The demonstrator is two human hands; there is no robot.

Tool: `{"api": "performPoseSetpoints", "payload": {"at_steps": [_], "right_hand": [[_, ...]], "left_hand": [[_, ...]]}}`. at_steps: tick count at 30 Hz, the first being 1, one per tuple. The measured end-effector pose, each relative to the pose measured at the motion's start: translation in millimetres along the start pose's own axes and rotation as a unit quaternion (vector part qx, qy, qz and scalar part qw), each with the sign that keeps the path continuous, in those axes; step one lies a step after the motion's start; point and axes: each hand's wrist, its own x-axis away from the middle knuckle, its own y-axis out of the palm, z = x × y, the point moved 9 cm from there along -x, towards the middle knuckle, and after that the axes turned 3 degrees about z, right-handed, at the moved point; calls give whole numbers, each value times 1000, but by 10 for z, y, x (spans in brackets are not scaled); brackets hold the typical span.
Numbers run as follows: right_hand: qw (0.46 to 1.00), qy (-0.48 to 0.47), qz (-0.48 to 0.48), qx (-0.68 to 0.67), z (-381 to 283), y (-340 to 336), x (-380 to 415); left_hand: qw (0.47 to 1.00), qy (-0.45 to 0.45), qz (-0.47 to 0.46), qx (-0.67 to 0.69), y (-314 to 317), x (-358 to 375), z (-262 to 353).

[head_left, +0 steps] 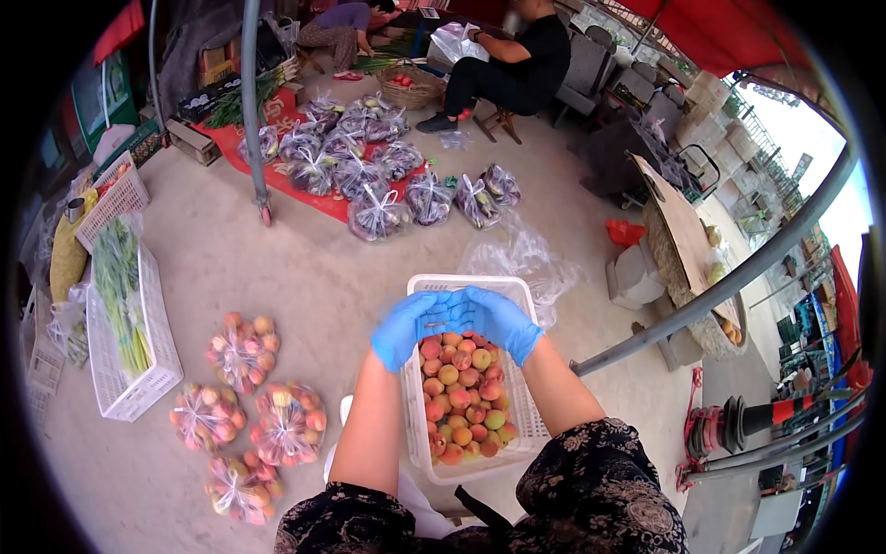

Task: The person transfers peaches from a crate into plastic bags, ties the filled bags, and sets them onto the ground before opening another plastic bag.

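A white plastic crate (pixel 537 427) full of peaches (pixel 466 388) stands on the floor before me. Both my hands wear blue gloves and hover over the crate's far part, fingertips meeting. My left hand (pixel 403 325) has its fingers stretched towards the right, with the palm side showing. Mirroring it, my right hand (pixel 503 321) reaches in from the other side, fingers extended. Nothing shows in either hand. Several clear bags of peaches (pixel 242 351), tied at the top, sit on the floor to the left.
Many bags of purple vegetables (pixel 355 175) lie on a red sheet (pixel 235 148) ahead. Green stalks fill a long white crate (pixel 161 369) at left. Loose clear plastic (pixel 526 258) lies beyond my crate. Metal poles (pixel 254 111) rise nearby. Two people (pixel 517 60) sit farther back.
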Motion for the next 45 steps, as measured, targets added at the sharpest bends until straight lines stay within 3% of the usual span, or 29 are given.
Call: {"api": "performPoseSetpoints", "payload": {"at_steps": [7,10,13,24,27,37,45], "right_hand": [[960,-113,64,-250,168,12,748],[939,-162,86,-289,179,163,977],[944,-178,61,-271,293,157,1048],[948,-198,120,-219,406,-19,1035],[949,-197,120,-216,414,-15,976],[955,-198,103,-195,424,88,882],[950,-181,144,-210,389,175,923]], "left_hand": [[998,60,-8,30,462,258,-261],[994,92,11,53,561,430,-399],[993,102,0,65,636,545,-521],[995,75,-56,27,742,551,-490],[997,72,-12,35,658,544,-492],[994,94,-1,60,427,460,-572],[994,83,24,72,386,474,-588]]}}
